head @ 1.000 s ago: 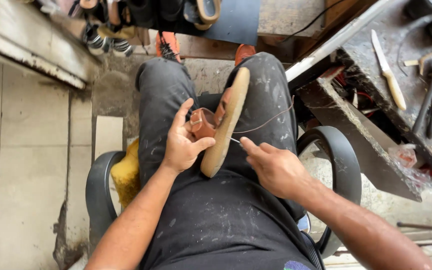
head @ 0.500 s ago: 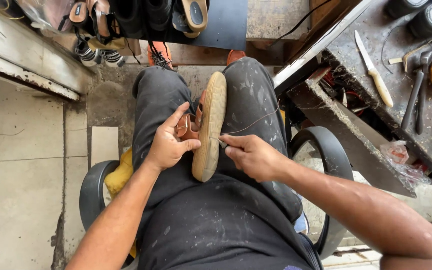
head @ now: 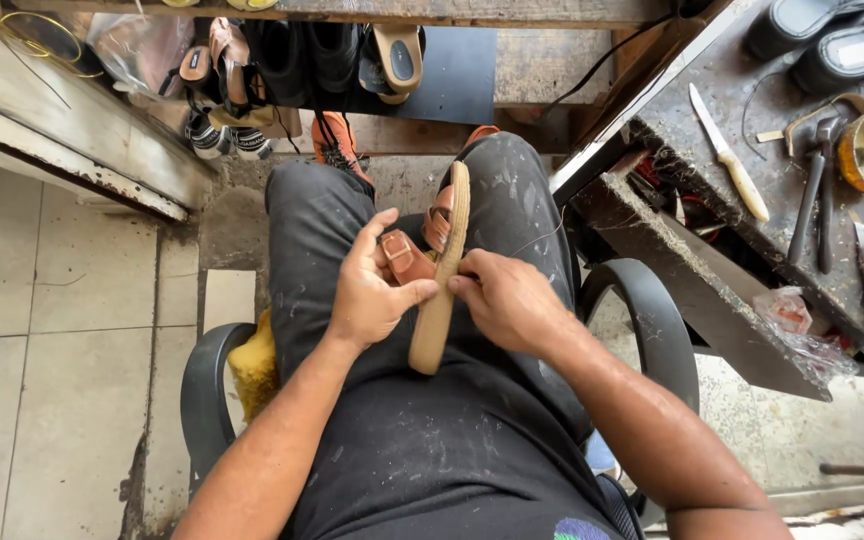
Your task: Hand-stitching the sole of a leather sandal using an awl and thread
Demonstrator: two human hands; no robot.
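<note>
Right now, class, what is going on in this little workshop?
A seated person holds a tan sandal on edge over their lap. The left hand steadies it by the brown strap side, while the right hand pinches the sole's edge, with a thin thread running off to the right. A knife and hammers lie on the workbench beside them.

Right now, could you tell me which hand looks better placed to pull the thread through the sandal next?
Probably the right hand: its fingers pinch at the sole edge of the sandal, and a thin thread runs off that side. The left hand is wrapped around the strap side, steadying it.
</note>
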